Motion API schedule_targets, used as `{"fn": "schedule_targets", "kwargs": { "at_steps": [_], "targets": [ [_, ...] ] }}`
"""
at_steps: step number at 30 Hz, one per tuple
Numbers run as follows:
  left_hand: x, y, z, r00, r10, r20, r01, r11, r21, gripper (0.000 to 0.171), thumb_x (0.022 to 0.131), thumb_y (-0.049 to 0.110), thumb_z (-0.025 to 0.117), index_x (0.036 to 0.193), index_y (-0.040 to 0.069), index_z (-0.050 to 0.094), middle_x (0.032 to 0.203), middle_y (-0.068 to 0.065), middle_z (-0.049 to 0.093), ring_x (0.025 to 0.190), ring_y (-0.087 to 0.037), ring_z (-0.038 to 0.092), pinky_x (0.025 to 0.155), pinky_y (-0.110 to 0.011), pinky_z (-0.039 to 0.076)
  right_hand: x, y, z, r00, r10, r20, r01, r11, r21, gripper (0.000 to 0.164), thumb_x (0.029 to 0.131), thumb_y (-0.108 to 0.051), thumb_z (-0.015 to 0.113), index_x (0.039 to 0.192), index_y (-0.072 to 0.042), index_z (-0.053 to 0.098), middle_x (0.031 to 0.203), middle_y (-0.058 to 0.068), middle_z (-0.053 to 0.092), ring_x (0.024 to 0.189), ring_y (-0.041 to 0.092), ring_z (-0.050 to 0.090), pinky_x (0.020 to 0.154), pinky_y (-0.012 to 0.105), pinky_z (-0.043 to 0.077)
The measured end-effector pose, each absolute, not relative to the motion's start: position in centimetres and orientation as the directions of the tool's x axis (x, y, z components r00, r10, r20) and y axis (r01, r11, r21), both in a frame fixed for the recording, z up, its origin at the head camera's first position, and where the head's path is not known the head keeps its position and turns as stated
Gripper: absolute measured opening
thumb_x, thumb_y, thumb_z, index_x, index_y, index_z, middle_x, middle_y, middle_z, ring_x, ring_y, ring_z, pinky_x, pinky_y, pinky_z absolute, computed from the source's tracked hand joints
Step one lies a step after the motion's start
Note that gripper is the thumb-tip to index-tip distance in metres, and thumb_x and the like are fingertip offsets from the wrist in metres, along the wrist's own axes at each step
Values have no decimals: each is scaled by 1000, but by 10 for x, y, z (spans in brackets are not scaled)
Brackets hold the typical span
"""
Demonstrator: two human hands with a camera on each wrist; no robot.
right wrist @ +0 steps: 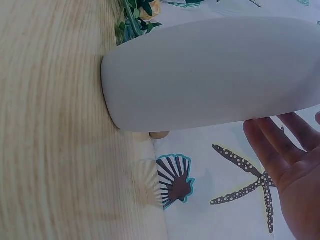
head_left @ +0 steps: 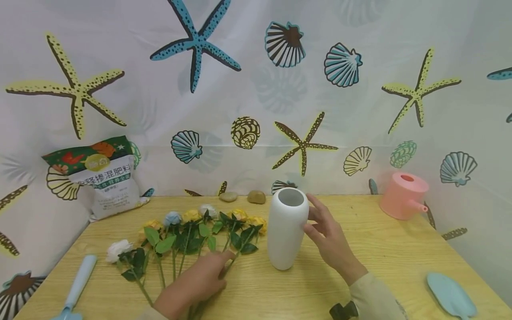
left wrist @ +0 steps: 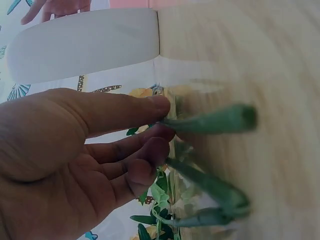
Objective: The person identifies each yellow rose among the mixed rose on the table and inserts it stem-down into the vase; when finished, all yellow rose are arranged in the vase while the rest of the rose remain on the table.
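A tall white vase [head_left: 286, 231] stands upright on the wooden table. My right hand [head_left: 330, 240] is at its right side, with extended fingertips [right wrist: 252, 127] touching the wall. My left hand [head_left: 196, 280] pinches a green flower stem [left wrist: 212, 120] between thumb and fingers, over the lower ends of the artificial roses. Several roses lie fanned out left of the vase, among them a white rose [head_left: 118, 250], a blue rose [head_left: 173, 218] and a yellow rose [head_left: 256, 222]. Other stem ends [left wrist: 210, 185] lie close below my left fingers.
A fertilizer bag [head_left: 112, 186] leans at the back left. Two stones [head_left: 256, 197] lie behind the flowers. A pink watering can [head_left: 404, 195] stands at the back right. A blue-handled shovel [head_left: 80, 280] lies front left, a pale blue scoop [head_left: 451, 293] front right.
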State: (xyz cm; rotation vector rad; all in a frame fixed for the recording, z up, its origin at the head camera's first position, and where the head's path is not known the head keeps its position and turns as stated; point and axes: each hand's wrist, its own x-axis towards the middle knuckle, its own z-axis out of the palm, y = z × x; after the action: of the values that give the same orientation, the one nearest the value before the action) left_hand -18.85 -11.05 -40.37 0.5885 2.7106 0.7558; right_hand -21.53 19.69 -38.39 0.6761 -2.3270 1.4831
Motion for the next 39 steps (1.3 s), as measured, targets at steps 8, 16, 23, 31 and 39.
{"fn": "schedule_targets", "kwargs": {
  "at_steps": [8, 16, 23, 31, 39],
  "targets": [
    [-185, -114, -406, -881, 461, -103, 294, 706, 644, 53, 85, -11, 64, 136, -3, 54, 64, 0, 51, 55, -13, 42, 52, -28, 36, -216, 196, -384, -829, -231, 509, -559, 346, -753, 63, 101, -9, 59, 157, -18, 33, 138, 17, 62, 118, -4, 59, 93, 27, 55],
    [-183, -114, -395, -890, 453, -51, 216, 518, 828, 59, 91, -4, 68, 146, 0, 47, 90, -6, 61, 75, -18, 58, 62, -30, 52, -217, 198, -385, -801, -238, 549, -598, 367, -713, 64, 99, -5, 62, 156, -17, 36, 134, 17, 64, 115, -2, 60, 91, 28, 57],
    [-180, -108, -378, -961, 274, -36, -3, 121, 993, 69, 93, -1, 67, 153, 5, 34, 97, -11, 64, 72, -20, 65, 63, -33, 57, -219, 198, -386, -776, -246, 580, -628, 380, -679, 64, 97, -5, 65, 155, -15, 39, 130, 17, 66, 114, 2, 62, 88, 29, 58],
    [-179, -96, -362, -995, -19, -95, -91, -151, 984, 79, 94, -1, 67, 159, 13, 24, 94, -3, 69, 72, -16, 70, 75, -31, 61, -220, 198, -387, -767, -254, 589, -641, 353, -682, 64, 97, -5, 65, 155, -16, 39, 132, 16, 65, 114, 6, 63, 88, 31, 59],
    [-186, -78, -350, -977, -202, -65, 33, -446, 894, 85, 97, -1, 63, 162, 15, 10, 91, 4, 67, 75, -10, 72, 86, -28, 60, -220, 198, -386, -768, -257, 587, -640, 358, -680, 64, 98, -9, 65, 156, -19, 38, 130, 14, 66, 115, 9, 63, 88, 31, 59]
  ]
}}
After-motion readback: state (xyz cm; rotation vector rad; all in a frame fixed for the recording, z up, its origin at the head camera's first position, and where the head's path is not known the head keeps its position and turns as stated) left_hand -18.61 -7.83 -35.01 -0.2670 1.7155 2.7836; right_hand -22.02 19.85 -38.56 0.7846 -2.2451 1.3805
